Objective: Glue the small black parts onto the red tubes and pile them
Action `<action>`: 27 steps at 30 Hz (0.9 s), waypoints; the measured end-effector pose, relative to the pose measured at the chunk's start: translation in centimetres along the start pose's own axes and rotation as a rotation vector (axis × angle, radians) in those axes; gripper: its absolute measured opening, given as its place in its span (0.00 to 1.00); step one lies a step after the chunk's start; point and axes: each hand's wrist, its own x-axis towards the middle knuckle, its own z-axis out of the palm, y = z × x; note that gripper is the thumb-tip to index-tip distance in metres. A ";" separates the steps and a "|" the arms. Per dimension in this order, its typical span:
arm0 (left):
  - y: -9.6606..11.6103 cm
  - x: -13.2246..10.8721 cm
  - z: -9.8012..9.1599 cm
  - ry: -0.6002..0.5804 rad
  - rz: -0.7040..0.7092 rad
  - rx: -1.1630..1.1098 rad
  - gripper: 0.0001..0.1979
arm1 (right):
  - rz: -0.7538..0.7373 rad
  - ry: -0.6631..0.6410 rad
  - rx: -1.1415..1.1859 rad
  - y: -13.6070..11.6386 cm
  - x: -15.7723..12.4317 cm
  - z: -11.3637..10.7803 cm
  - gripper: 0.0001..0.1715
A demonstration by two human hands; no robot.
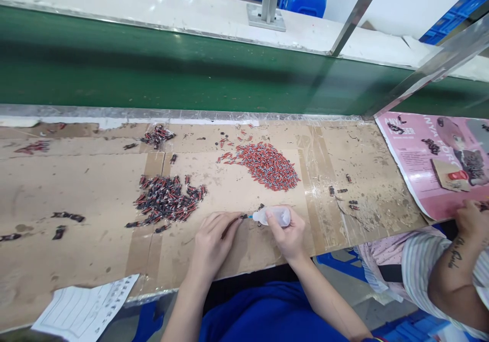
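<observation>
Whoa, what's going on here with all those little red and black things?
A person is working with both hands. The right hand holds a translucent squeeze bottle, its blue tip right at a small dark part in the left hand's fingertips. On the cardboard, a heap of red pieces lies beyond the bottle, and a heap of black-and-red pieces lies off to the left.
</observation>
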 end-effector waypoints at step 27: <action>-0.6 -2.5 -3.4 0.242 -0.366 -0.043 0.09 | -0.545 -0.491 -0.683 -2.9 13.0 8.4 0.06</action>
